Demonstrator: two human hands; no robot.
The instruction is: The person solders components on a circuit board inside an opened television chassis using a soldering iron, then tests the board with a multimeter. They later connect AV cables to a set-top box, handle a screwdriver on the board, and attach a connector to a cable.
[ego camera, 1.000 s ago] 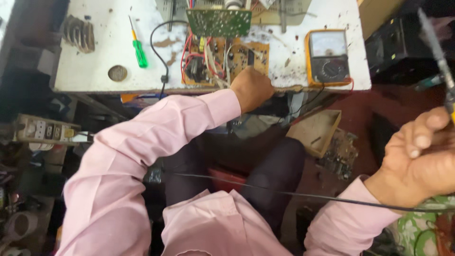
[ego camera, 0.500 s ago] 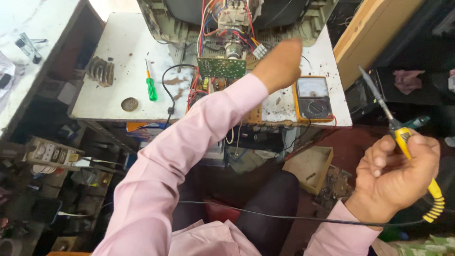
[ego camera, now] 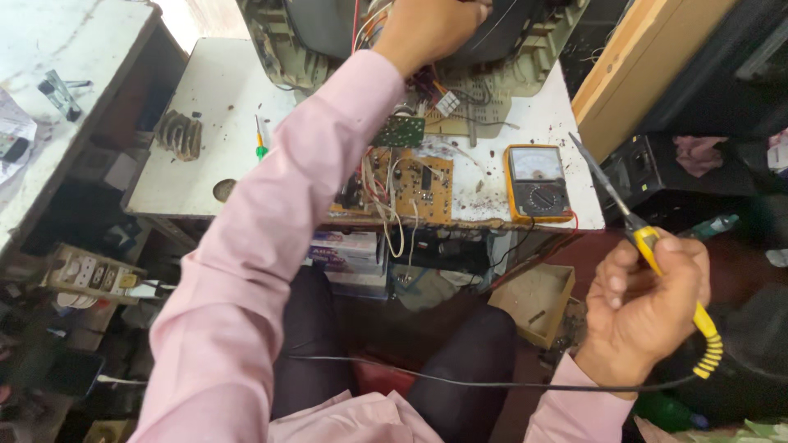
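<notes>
**Left hand deep in the set, iron held aside**

The left hand (ego camera: pixel 431 29) reached into the open back of the set (ego camera: pixel 525 49) at the top edge; its fingers were cut off by the frame and buried among wires, so whether they were closed on anything could not be told. The pink sleeve (ego camera: pixel 271 238) hid much of the table (ego camera: pixel 213 107) and the near edge of the brown board (ego camera: pixel 419 187). A small green board (ego camera: pixel 400 131) showed just above it.

The right hand (ego camera: pixel 648 299) was clamped around the yellow handle of the soldering iron (ego camera: pixel 648 242), held off the table to the right, tip pointing up and left. Its black cord (ego camera: pixel 460 379) ran across the lap.

The meter (ego camera: pixel 538 182), orange-cased with a pale dial, lay at the table's right edge, near the iron's tip. A green-handled screwdriver (ego camera: pixel 260 141) was half hidden by the sleeve. Under the table, flat cartons (ego camera: pixel 349 250) in white and purple were stacked, their print too small to make out. A cardboard tray (ego camera: pixel 533 303) sat on the floor.
</notes>
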